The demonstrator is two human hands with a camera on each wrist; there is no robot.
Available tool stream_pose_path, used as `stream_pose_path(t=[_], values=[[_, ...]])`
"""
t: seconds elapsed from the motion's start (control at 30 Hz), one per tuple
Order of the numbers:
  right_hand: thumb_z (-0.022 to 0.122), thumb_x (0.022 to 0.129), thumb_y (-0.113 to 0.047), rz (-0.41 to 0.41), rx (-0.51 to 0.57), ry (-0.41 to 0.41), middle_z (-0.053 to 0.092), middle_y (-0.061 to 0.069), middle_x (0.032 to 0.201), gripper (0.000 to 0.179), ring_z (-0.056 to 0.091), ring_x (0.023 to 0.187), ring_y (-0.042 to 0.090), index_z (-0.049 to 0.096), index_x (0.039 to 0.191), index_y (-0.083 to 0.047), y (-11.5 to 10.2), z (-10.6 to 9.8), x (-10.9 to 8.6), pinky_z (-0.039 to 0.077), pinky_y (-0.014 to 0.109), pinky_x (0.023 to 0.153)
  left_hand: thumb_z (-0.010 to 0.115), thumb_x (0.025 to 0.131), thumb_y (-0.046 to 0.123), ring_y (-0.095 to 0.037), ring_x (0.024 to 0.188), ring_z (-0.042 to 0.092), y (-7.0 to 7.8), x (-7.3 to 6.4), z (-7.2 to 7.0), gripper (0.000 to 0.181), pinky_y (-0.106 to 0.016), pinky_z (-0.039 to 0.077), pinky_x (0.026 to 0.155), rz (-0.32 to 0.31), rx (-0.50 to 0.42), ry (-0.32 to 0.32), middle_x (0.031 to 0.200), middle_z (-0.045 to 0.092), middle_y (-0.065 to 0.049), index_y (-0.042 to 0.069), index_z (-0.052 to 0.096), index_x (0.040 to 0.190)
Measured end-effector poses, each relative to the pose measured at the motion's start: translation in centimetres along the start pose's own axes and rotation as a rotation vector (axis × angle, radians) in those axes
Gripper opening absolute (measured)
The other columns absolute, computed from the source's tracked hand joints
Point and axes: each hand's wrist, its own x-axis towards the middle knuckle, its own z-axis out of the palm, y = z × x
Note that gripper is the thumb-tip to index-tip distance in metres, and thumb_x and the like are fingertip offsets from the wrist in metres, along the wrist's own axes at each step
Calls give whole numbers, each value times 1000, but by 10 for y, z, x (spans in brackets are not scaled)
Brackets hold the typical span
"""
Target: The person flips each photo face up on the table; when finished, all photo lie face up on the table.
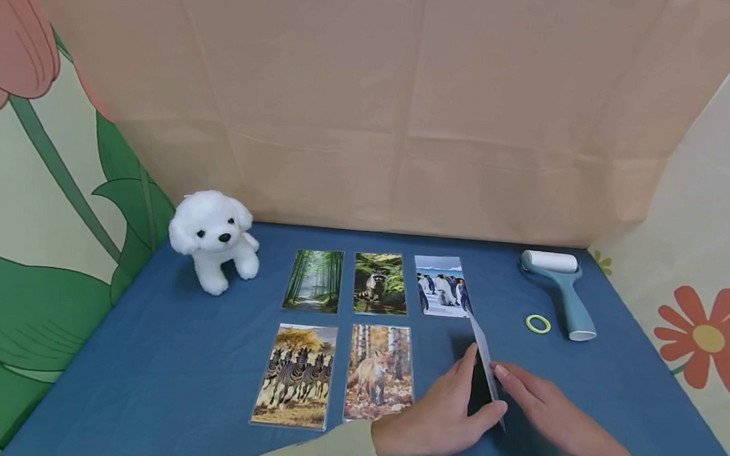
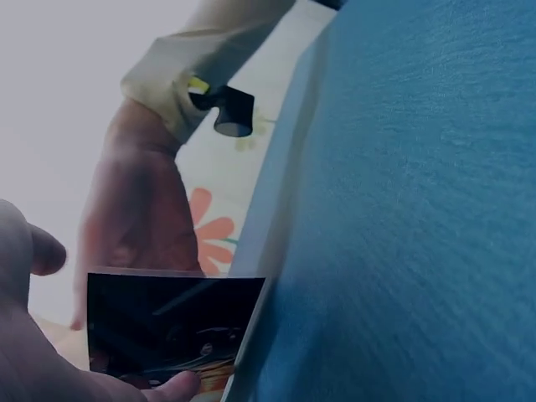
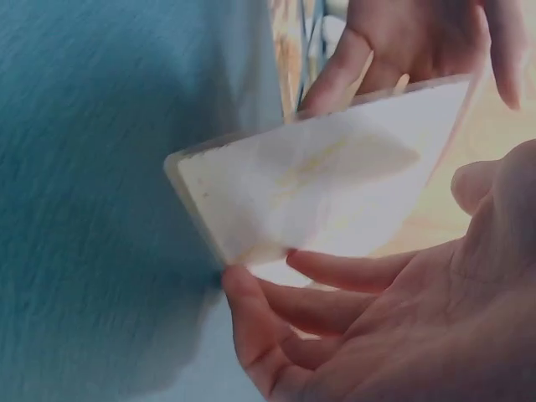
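A laminated picture card (image 1: 484, 355) stands on edge between my two hands, close over the table. Its dark, glossy picture side (image 2: 163, 322) faces my left hand (image 1: 445, 408); its white back (image 3: 335, 176) is toward my right hand (image 1: 548, 406). Fingers of the left hand press the picture side, while in the left wrist view its thumb is clear of the card. At the card's lower edge and back, fingertips of the right hand (image 3: 360, 301) touch it, with that thumb apart. Left of it lie the fox card (image 1: 379, 373) and, farther back, the penguin card (image 1: 442, 287).
The raccoon card (image 1: 380, 284), forest card (image 1: 314, 280) and zebra card (image 1: 295, 376) complete two rows on the blue tablecloth (image 1: 165, 369). A white plush dog (image 1: 213, 241) stands back left. Back right are a lint roller (image 1: 562, 293) and a yellow-green ring (image 1: 537, 324).
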Motion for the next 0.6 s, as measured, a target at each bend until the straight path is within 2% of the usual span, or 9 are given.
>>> stream_pose_path(t=[0.1, 0.2, 0.37, 0.47, 0.6], values=[[34, 106, -58, 39, 3, -5, 42, 30, 150, 80, 47, 131, 47, 38, 150, 9, -3, -1, 0, 33, 67, 105, 42, 108, 46, -22, 151, 21, 0, 3, 4, 79, -34, 29, 116, 30, -22, -42, 167, 13, -14, 5, 2, 162], [35, 106, -59, 54, 7, 2, 45, 30, 147, 82, 55, 123, 43, 39, 148, 11, -4, -3, 0, 38, 65, 102, 44, 107, 45, -21, 151, 20, 1, 4, 7, 79, -34, 29, 116, 24, 17, -94, 167, 12, -10, 6, 3, 162], [40, 105, -57, 53, -4, 38, 52, 25, 142, 76, 59, 118, 35, 47, 144, 8, -6, -5, 0, 45, 58, 99, 55, 102, 45, -18, 149, 22, 0, 6, 10, 86, -33, 28, 116, 15, 256, -179, 166, 16, -4, 7, 8, 162], [43, 104, -57, 57, -23, 72, 56, 22, 138, 74, 60, 116, 32, 50, 143, 6, -7, -7, -1, 49, 55, 95, 60, 98, 47, -16, 146, 25, -1, 7, 12, 88, -31, 27, 115, 27, 398, -187, 162, 23, -4, 6, 14, 161], [46, 103, -57, 54, -53, 118, 62, 17, 129, 70, 65, 102, 26, 54, 140, 1, -9, -9, -4, 53, 50, 85, 62, 95, 50, -16, 142, 27, -4, 10, 15, 87, -31, 31, 113, -2, 495, -188, 157, 30, -3, 8, 23, 160]])
